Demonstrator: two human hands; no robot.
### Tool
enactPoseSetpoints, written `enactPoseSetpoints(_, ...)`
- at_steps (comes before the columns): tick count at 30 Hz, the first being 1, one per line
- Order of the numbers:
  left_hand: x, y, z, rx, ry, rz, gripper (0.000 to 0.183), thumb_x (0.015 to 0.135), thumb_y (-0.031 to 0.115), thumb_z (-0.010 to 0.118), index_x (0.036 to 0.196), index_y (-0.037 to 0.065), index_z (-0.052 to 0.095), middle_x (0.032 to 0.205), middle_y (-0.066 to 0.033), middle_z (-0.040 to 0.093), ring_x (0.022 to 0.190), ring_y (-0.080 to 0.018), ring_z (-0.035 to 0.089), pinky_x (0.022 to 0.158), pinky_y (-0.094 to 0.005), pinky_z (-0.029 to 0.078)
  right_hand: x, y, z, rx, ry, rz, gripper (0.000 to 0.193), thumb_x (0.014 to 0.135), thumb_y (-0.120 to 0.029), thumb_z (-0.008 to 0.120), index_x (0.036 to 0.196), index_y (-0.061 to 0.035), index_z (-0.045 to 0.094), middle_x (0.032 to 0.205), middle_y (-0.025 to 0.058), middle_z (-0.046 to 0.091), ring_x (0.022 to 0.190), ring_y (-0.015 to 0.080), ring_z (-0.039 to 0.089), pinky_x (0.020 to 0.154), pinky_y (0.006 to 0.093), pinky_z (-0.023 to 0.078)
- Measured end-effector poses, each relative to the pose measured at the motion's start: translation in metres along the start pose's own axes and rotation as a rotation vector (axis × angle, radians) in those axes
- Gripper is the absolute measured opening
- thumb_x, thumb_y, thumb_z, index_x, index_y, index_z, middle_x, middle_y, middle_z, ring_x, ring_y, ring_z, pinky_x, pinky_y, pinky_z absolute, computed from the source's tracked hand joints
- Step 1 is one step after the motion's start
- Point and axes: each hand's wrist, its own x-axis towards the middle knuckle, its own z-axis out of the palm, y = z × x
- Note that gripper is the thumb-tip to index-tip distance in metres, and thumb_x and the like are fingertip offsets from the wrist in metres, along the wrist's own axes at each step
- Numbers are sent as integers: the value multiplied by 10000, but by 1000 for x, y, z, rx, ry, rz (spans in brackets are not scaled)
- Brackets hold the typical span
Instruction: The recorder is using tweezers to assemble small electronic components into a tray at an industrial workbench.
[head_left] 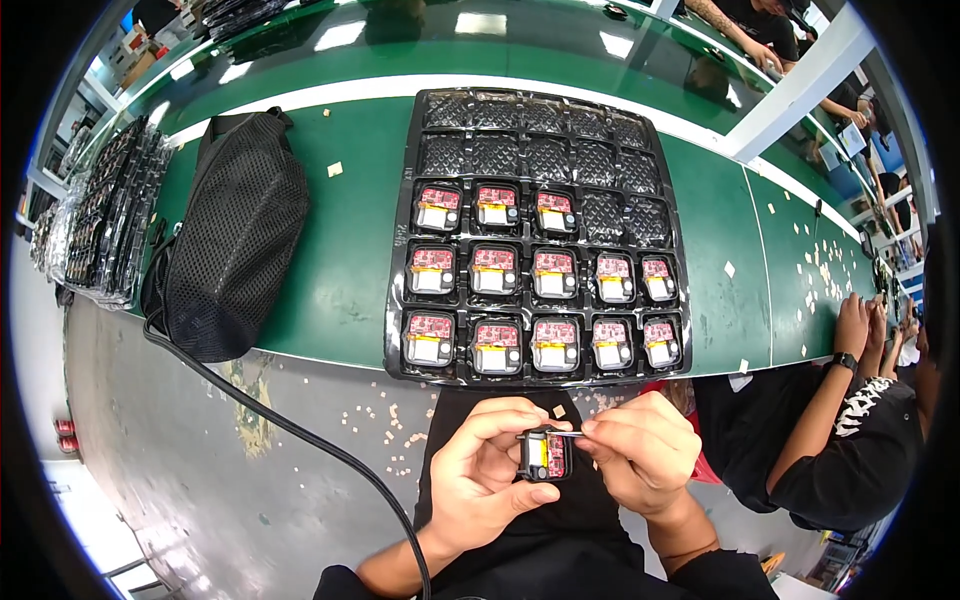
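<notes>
My left hand (487,470) holds a small square black device housing (567,468) over my lap, its open side up. Inside it sit a red circuit board (556,455) and a silvery block with a yellow strip along its edge. Between the thumb and fingers of my right hand (645,452) is a thin metal tool (568,433), its tip against the upper edge of the housing; its exact kind is hard to make out. Just beyond my hands lies a black compartment tray (400,220) with several similar housings in its three nearer rows.
A black mesh bag (235,235) lies left of the tray, with a black cable (300,435) running down past my left arm. Stacked trays (105,215) stand at the far left. Small pale scraps dot the green table (715,240) and floor. Someone in black (850,440) works at the right.
</notes>
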Motion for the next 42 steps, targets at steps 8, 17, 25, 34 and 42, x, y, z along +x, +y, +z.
enactPoseSetpoints(8,-2,1,3,36,26,-10,581,806,-62,830,1310,-59,542,1359,-154,467,1275,-298,585,1064,-410,531,-5,-4,3,-102,14,-57,266,658,4,871,890,-22,745,831,72,732,655,215,650,569,296,515)
enactPoseSetpoints(17,-4,0,2,89,14,87,599,777,-86,843,1305,-47,562,1369,-174,489,1256,-305,601,1053,-416,552,-1,-5,-2,-77,-40,-31,237,704,38,826,910,-15,720,848,86,723,657,231,644,565,300,514)
enactPoseSetpoints(25,12,11,14,925,-61,523,514,694,57,933,1131,26,663,1102,-151,659,996,-336,708,831,-397,619,12,-32,-27,259,-171,188,419,717,-216,935,1007,-4,719,912,116,706,680,184,680,569,280,558)
enactPoseSetpoints(34,4,-4,9,1024,16,650,694,760,164,921,1333,84,539,1247,-177,596,1126,-389,640,926,-483,570,50,-12,-30,-289,125,64,230,770,11,821,985,10,738,899,145,703,744,263,715,644,340,581)
enactPoseSetpoints(42,-19,-61,17,919,-226,258,286,788,-14,804,1062,28,734,1059,-102,685,1022,-295,688,867,-382,591,106,53,-16,-584,-80,-54,269,804,4,713,1056,-87,744,955,42,688,787,260,711,648,361,574)
